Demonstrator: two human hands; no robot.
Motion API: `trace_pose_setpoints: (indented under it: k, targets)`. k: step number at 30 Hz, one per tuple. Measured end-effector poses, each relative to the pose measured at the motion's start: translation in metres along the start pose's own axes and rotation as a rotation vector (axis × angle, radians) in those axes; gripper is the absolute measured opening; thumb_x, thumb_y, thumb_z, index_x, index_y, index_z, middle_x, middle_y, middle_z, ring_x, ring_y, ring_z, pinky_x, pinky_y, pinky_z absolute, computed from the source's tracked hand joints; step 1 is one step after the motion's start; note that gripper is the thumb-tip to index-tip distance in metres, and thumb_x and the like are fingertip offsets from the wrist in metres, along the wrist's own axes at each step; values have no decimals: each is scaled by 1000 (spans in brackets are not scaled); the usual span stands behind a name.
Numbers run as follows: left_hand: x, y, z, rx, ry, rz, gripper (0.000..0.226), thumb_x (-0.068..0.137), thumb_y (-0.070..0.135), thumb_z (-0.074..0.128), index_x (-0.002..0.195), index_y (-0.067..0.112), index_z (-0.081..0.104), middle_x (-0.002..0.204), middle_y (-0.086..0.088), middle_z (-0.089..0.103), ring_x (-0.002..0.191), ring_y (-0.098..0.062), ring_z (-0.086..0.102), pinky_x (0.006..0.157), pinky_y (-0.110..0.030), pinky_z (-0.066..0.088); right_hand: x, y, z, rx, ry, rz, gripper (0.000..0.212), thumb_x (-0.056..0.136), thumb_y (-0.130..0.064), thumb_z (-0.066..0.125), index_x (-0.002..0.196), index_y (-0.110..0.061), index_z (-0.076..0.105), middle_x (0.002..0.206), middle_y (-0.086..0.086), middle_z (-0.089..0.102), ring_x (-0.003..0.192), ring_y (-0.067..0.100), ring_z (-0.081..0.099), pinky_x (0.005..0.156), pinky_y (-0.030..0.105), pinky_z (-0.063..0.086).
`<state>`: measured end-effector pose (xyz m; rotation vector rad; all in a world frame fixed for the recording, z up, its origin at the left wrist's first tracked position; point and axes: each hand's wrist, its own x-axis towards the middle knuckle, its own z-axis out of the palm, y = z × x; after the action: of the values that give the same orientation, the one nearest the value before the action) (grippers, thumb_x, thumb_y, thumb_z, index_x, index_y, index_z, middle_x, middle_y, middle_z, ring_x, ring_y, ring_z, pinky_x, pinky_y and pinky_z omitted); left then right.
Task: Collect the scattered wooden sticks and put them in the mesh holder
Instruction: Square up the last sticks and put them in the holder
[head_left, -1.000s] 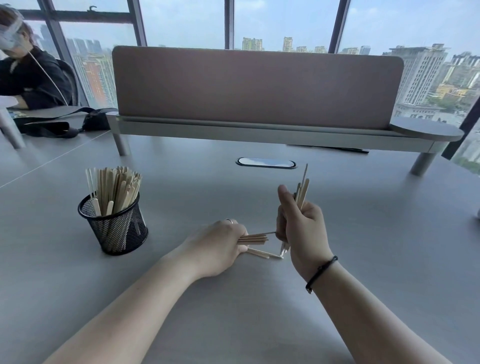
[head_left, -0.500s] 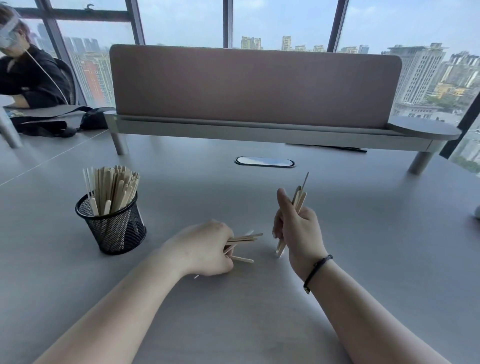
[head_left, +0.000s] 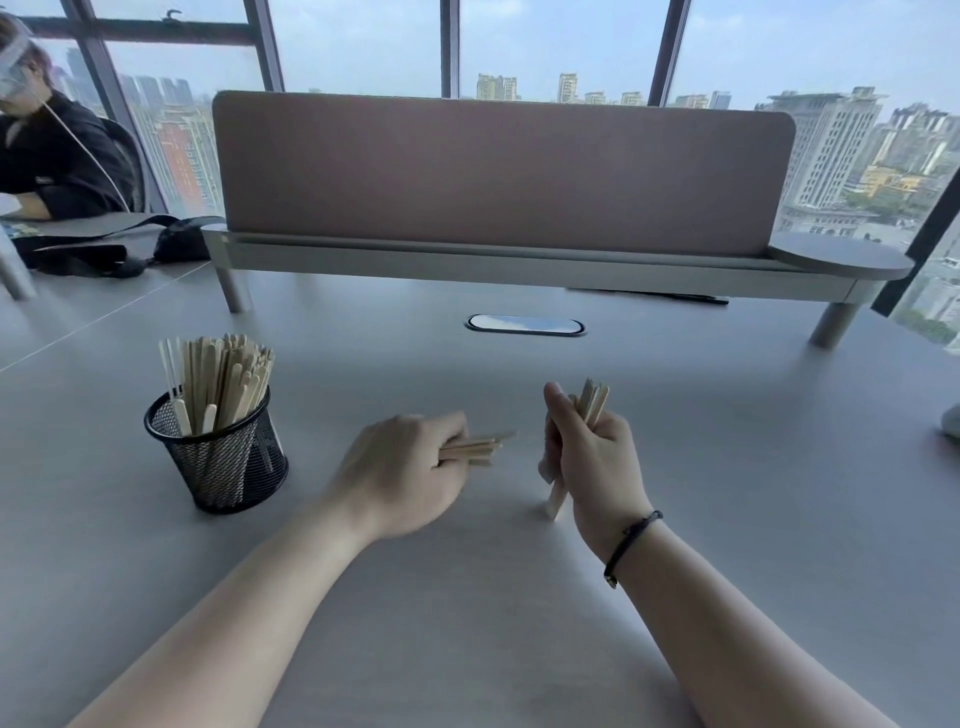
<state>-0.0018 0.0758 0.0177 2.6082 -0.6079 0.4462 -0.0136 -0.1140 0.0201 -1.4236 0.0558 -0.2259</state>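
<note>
— Gripping a bundle of wooden sticks (head_left: 589, 402) upright, the right hand (head_left: 592, 457) has its fingers curled round the middle, with the lower ends touching the grey table (head_left: 753, 467). What does the other hand hold?

— The left hand (head_left: 400, 475) holds a second bundle of sticks (head_left: 475, 447) lying roughly level, its fingers closed over them and the tips poking out toward the right hand. The two bundles sit near each other, apart.

— And the holder?

— The black mesh holder (head_left: 218, 457) stands on the table to the left of the left hand, already packed with upright sticks (head_left: 218, 379). A black bracelet (head_left: 631, 545) circles the right wrist.
</note>
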Motion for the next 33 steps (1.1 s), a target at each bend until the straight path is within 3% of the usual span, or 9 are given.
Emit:
trace_pose_setpoints:
  k: [5,7,9,11,15,20,25,30,33]
  targets:
    - [6,7,-4,-890,140,-268,9,71,10,47,67,5,40,52,0,33,52,-19,29,52,-36,23,-2,-5,0,27,-56,6,64,96,-31,60,41,-25,28,46,-4,23,43,17,19,50,30,18]
    - [6,9,-4,-1031,195,-342,8,70,7,46,65,10,51,55,-7,37,54,-22,38,58,-33,34,-4,-6,1,19,-70,-12,63,96,-30,61,41,-24,31,45,-2,27,42,18,25,49,30,22]
    - [6,8,0,-1144,240,-368,17,72,6,48,63,17,57,61,-9,41,58,-25,44,70,-40,42,-6,-6,3,-4,-81,-42,56,96,-29,62,48,-17,35,45,1,34,43,20,33,49,30,31]
    - [6,10,3,-1247,252,-380,11,75,7,49,75,12,59,57,-8,40,56,-26,44,66,-40,45,-7,-6,3,-7,-93,-53,52,95,-27,63,55,-10,37,46,2,36,44,21,36,50,31,33]
    - [6,13,5,-1301,271,-385,6,74,7,58,74,13,57,53,-5,35,43,-21,37,47,-29,38,-7,-6,3,4,-103,-64,49,95,-25,63,58,-8,38,46,1,35,43,20,33,49,32,33]
    - [5,13,5,-1288,288,-379,51,76,22,77,56,21,31,44,3,24,35,-14,24,41,-20,22,-8,-7,1,71,-98,6,57,95,-27,64,48,-23,31,46,-2,28,42,16,21,46,26,21]
    - [4,25,-7,-1391,211,-415,63,85,42,71,58,23,18,49,3,13,42,-12,8,43,-18,9,-8,-8,-3,117,-122,97,59,90,-42,61,56,-23,17,48,-2,16,52,18,7,52,34,7]
    - [-6,39,-17,-1389,137,-474,58,95,50,54,59,22,18,50,1,15,46,-14,8,48,-31,5,-11,-6,11,156,-162,165,55,98,-37,54,61,-23,15,53,-3,12,51,16,6,53,35,4]
    - [-15,36,-38,-1318,137,-413,63,94,53,56,50,24,22,45,4,18,46,-14,9,48,-30,6,-17,-6,46,149,-251,197,56,98,-37,55,57,-24,19,53,-3,12,50,16,6,53,36,4]
